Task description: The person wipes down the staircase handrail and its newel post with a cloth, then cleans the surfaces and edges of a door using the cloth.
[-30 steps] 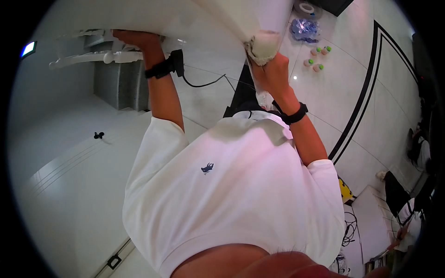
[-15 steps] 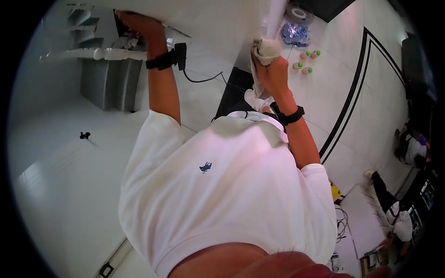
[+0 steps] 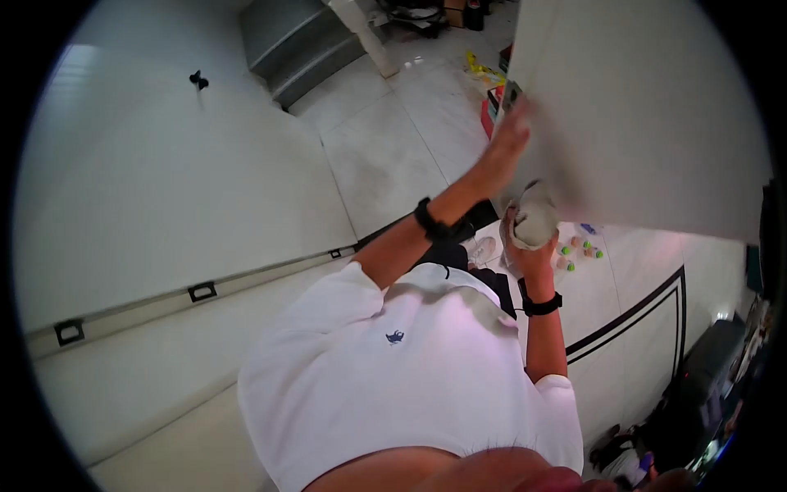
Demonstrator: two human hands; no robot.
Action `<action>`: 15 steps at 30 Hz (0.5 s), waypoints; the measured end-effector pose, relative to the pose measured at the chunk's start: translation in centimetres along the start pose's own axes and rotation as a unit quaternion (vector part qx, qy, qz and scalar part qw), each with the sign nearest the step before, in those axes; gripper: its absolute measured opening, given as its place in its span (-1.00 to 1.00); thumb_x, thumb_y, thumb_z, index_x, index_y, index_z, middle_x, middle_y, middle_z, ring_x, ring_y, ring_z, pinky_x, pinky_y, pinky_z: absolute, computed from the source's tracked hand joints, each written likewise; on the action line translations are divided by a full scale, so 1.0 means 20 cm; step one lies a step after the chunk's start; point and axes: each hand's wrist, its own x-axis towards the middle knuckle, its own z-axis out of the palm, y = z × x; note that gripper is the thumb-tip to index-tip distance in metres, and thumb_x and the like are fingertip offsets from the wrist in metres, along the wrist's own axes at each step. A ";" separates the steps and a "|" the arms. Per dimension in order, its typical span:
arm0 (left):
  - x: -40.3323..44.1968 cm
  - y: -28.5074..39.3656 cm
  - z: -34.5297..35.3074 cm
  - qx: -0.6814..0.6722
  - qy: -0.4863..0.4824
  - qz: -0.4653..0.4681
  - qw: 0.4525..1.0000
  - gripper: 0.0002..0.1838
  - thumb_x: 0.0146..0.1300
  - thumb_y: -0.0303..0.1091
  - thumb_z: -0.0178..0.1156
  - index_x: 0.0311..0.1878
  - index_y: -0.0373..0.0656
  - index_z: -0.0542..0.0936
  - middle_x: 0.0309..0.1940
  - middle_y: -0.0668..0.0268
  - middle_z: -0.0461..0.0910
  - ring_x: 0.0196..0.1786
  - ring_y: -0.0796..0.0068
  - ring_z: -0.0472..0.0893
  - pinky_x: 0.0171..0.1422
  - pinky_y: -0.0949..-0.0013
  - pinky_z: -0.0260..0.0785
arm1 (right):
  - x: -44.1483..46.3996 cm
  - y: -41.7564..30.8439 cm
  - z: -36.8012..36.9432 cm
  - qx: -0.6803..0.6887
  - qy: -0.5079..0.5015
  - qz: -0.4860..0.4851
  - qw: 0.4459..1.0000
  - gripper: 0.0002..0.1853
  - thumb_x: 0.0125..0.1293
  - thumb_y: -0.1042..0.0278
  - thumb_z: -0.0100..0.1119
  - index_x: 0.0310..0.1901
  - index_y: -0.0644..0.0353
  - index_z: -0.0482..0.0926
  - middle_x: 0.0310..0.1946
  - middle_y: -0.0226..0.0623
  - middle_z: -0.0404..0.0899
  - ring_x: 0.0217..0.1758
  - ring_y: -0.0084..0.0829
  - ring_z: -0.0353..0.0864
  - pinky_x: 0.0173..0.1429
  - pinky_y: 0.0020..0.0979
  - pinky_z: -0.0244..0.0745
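Observation:
My left hand (image 3: 502,156) reaches across to the edge of a large white panel (image 3: 656,107), beside a dark metal fitting (image 3: 512,92). Its fingers are blurred but look stretched out, with nothing seen in them. Lower down, my right hand (image 3: 534,256) grips a bunched off-white cloth (image 3: 535,220) just under the panel's lower edge. Whether the cloth touches the panel cannot be made out. A black band sits on each wrist.
Small bottles with green caps (image 3: 566,264) stand on the tiled floor (image 3: 369,156) right of my right hand. Grey steps (image 3: 303,57) rise at the top left. Red and yellow items (image 3: 488,107) lie behind the panel edge. Another person (image 3: 627,459) is at the lower right.
The view has turned, bringing the white panel to the upper right. My left hand has moved from the far upper left to the panel's edge. My right hand still holds the cloth.

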 end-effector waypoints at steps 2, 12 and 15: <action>-0.21 -0.08 -0.01 -0.141 -0.097 -0.075 0.982 -0.35 0.59 -0.04 -0.26 0.56 -0.18 -0.08 0.54 0.18 0.03 0.59 0.33 -0.06 0.63 0.23 -0.23 | 0.08 -0.07 -0.02 0.046 -0.005 -0.013 0.999 -0.79 0.34 0.26 0.24 -0.16 0.22 0.67 -0.28 -0.19 0.72 -0.33 -0.24 0.70 -0.20 -0.30 0.58; -0.28 -0.12 -0.15 0.007 -0.127 -0.275 0.953 -0.14 0.31 0.07 0.24 0.46 -0.30 0.16 0.30 0.02 0.43 0.30 0.25 0.44 0.37 0.28 0.28 | 0.28 -0.01 0.08 -0.042 0.010 0.091 0.995 -0.61 0.20 0.31 0.30 0.04 0.26 0.58 0.01 0.07 0.59 0.06 0.15 0.57 0.13 -0.14 0.49; -0.10 -0.17 -0.28 -0.090 0.042 -0.259 0.961 -0.28 0.08 -0.10 0.50 0.20 -0.23 0.36 0.08 0.03 0.56 0.11 0.32 0.56 0.19 0.34 0.40 | 0.36 -0.12 -0.05 -0.057 0.006 0.117 0.991 -0.63 0.17 0.30 0.33 -0.01 0.28 0.60 -0.10 0.03 0.62 -0.05 0.08 0.60 0.08 -0.13 0.48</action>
